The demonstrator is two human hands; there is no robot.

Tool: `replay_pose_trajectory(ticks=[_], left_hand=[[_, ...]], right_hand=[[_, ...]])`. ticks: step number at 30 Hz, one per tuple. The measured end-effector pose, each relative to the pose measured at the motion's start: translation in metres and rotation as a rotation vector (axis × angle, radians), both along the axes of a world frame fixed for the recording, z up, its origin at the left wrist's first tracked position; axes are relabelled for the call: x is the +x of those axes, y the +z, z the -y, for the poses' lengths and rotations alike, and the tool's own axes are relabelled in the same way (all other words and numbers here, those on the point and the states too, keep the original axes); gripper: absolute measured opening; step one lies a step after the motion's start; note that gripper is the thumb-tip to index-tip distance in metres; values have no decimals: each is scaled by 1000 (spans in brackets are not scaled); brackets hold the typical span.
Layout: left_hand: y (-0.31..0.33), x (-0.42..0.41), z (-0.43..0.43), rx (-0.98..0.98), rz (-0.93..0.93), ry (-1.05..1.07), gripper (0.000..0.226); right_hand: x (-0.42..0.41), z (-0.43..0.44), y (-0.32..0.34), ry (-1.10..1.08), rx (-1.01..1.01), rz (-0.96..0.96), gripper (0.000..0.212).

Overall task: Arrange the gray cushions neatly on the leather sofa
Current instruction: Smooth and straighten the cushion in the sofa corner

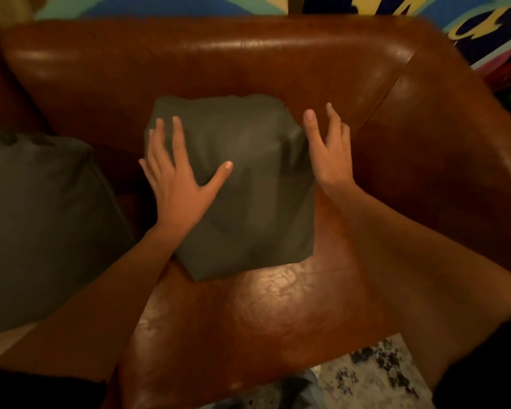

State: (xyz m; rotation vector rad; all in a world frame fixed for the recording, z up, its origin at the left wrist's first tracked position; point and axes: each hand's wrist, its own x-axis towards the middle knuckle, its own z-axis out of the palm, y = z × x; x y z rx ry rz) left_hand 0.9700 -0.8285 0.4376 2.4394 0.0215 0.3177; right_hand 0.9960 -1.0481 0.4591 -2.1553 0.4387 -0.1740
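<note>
Forearms (410,276) nearest, bare. Left grip (174,175) flat, fingers spread, resting on gray cushion (248,196). Right grip (332,154) loose-fingered, holding nothing, at its right edge. Cushion sits against leather sofa (248,63) backrest; second gray cushion (42,216) lies to its left.

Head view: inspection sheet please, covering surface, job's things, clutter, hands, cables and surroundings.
Surface: brown leather sofa, glossy seat, creased at the front.
Job's things: square gray cushion mid-seat, far edge at the backrest; second gray cushion to its left, apart from it, partly out of frame.
Clutter: nothing seen.
Hands: left hand flat on the square cushion, fingers straight; right hand open with fingers spread at that cushion's right edge, contact unclear.
Cables: nothing seen.
Surroundings: speckled rug in front of the sofa; colourful mural behind it.
</note>
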Motion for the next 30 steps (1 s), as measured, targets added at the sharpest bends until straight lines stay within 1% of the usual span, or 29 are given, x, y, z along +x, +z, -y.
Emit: replay_pose_trajectory(ticks=[2, 6, 9, 14, 18, 20, 22, 26, 28, 29, 30], left_hand=[[9, 4, 10, 45, -12, -74, 93], [17, 11, 28, 140, -17, -266, 95], [17, 20, 48, 206, -14, -263, 99], [3, 39, 70, 294, -59, -165, 103], [-7, 44, 79, 363, -68, -110, 102], [-8, 44, 80, 407, -69, -101, 100], [-8, 46, 80, 454, -77, -110, 101], [-10, 50, 81, 510, -81, -116, 104], [-12, 50, 82, 525, -88, -111, 105], [-14, 50, 82, 528, -86, -110, 104], [-15, 49, 82, 530, -83, -109, 103]], right_hand=[[9, 4, 11, 38, -16, 3, 67], [33, 20, 20, 100, -102, 3, 55], [56, 32, 18, 160, -125, 18, 50], [86, 42, 0, 294, -89, -2, 47], [100, 47, -21, 379, -71, -112, 44], [105, 47, -31, 437, -95, -209, 40], [109, 44, -36, 484, -77, -310, 36], [122, 41, -34, 457, 27, -435, 23], [126, 37, -30, 459, 8, -500, 16], [128, 35, -28, 479, -13, -540, 16], [130, 33, -26, 505, -43, -577, 21]])
